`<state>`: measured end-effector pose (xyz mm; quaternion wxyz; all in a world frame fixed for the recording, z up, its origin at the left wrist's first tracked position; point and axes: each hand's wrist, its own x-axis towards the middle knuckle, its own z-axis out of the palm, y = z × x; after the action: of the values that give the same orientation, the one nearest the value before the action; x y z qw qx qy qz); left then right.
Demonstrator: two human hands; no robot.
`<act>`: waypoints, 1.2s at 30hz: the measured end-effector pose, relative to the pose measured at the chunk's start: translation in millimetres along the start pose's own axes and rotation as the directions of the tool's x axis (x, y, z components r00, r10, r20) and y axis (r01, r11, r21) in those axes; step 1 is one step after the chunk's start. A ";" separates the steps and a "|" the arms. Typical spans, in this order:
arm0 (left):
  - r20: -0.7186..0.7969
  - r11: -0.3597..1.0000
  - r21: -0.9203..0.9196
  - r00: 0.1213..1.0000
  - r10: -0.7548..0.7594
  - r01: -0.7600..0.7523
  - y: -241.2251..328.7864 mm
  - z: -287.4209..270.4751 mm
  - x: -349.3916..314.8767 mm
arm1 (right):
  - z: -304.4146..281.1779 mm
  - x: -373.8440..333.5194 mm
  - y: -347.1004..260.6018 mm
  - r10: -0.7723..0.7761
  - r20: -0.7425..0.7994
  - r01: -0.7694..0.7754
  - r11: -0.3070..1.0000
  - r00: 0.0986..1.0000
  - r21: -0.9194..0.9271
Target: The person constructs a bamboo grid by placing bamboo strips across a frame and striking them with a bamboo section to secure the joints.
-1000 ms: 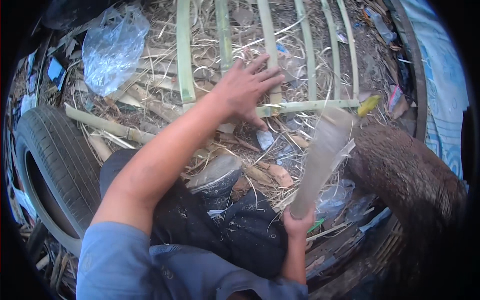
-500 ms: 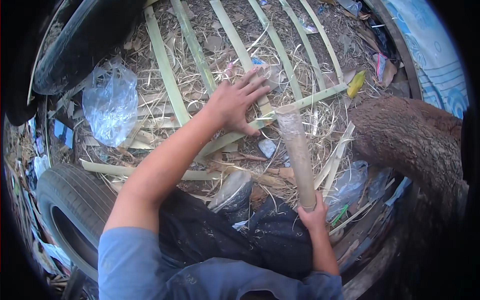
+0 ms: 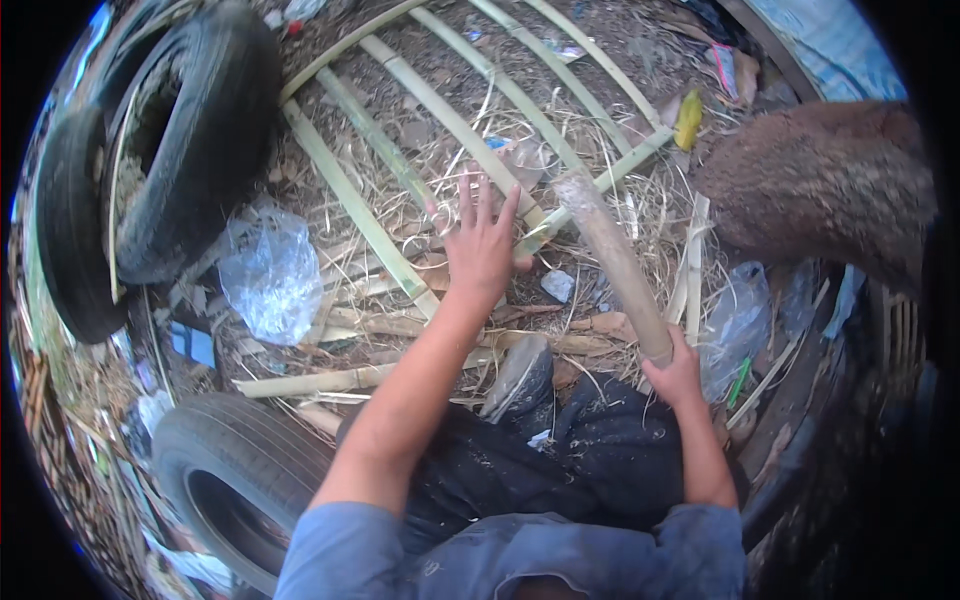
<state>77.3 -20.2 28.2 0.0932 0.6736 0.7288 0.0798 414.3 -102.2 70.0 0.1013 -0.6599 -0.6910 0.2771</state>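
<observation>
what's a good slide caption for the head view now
Right hand gripping a thick stick, left hand spread at a frame of pale green slats, tyres nearby.

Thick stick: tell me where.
The thick stick is right of centre in the head view, held in the right hand, its upper end overlapping the slatted frame.

Bare arms apart, one hand spread far, one hand clenched near.

From where I stand, the left forearm (image 3: 415, 395) slants rightward toward the far side, its left hand (image 3: 482, 248) held back-up, fingers fanned and pointing away from the body. Nearer and to the right, the right forearm (image 3: 708, 455) leads to the right hand (image 3: 677, 372), fingers curled tight.
</observation>
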 end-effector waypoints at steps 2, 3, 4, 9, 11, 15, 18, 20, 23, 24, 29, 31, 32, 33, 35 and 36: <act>-0.051 0.999 0.016 0.998 0.043 -0.042 -0.4 12.1 -9.7 | -1.1 4.5 -3.5 -0.049 0.010 0.048 0.998 0.999 0.051; -0.101 0.998 0.014 0.993 0.056 -0.055 -1.1 16.8 -15.3 | -4.3 3.2 -5.3 -0.038 -0.008 0.039 0.997 0.999 0.069; -0.121 0.996 0.003 0.989 0.090 -0.090 4.9 12.1 -22.0 | -10.1 0.7 -3.5 -0.018 0.016 0.017 0.998 1.000 0.065; -0.086 0.994 0.051 0.991 0.105 -0.100 5.2 -5.4 -51.8 | -7.5 -3.3 3.5 0.033 0.091 -0.044 0.991 0.995 0.123; 0.035 0.987 0.071 0.989 0.143 -0.145 9.0 -16.9 -62.8 | -9.7 -2.2 6.1 0.021 0.079 -0.032 0.990 0.997 0.138; 0.241 0.995 0.051 0.968 0.075 -0.090 -0.1 -2.7 -69.0 | -11.3 2.4 -0.3 0.021 0.085 -0.035 0.985 0.996 0.172; 0.308 0.994 0.082 0.951 0.038 -0.066 -3.6 -3.2 -70.2 | -10.2 4.4 -7.8 -0.019 0.086 0.001 0.980 0.996 0.197; 0.325 0.991 0.125 0.946 -0.001 -0.042 2.6 -5.8 -66.0 | -8.0 2.4 -4.7 -0.040 0.085 0.022 0.980 0.996 0.200; 0.378 0.961 0.274 0.923 -0.070 -0.039 21.3 -4.9 -62.8 | -8.7 -2.6 -5.2 -0.055 0.105 0.037 0.986 0.993 0.161; 0.370 0.943 0.329 0.926 -0.079 -0.052 18.7 -3.3 -61.9 | -6.4 -4.3 -4.4 -0.082 0.089 0.067 0.986 0.993 0.153; 0.408 0.973 0.229 0.911 -0.062 -0.036 5.6 -10.5 -52.7 | -4.0 -6.9 -12.3 -0.109 0.104 0.099 0.991 0.989 0.091; 0.528 0.982 0.186 0.845 -0.080 -0.024 14.3 -17.1 -49.6 | -3.7 -11.3 -8.6 -0.093 0.080 0.091 0.995 0.992 0.033; 0.535 0.970 0.240 0.839 -0.098 -0.040 17.0 -18.7 -49.4 | -0.2 -16.1 -6.6 -0.099 0.036 0.098 0.994 0.994 0.039; 0.525 0.972 0.234 0.844 -0.109 -0.020 20.8 -21.1 -46.5 | 0.9 -17.9 -3.6 -0.128 0.008 0.126 0.985 0.992 0.114; 0.554 0.965 0.262 0.824 -0.123 -0.032 21.3 -24.0 -49.6 | -0.4 -20.7 -14.9 -0.140 -0.006 0.140 0.982 0.990 0.126; 0.569 0.968 0.248 0.812 -0.130 -0.019 20.5 -26.2 -46.7 | 1.9 -15.4 -13.6 -0.148 0.008 0.146 0.982 0.989 0.124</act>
<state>94.3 -64.9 59.9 0.2303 0.6503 0.6892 -0.2217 403.3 -117.2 78.9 0.1558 -0.5973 -0.7202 0.3166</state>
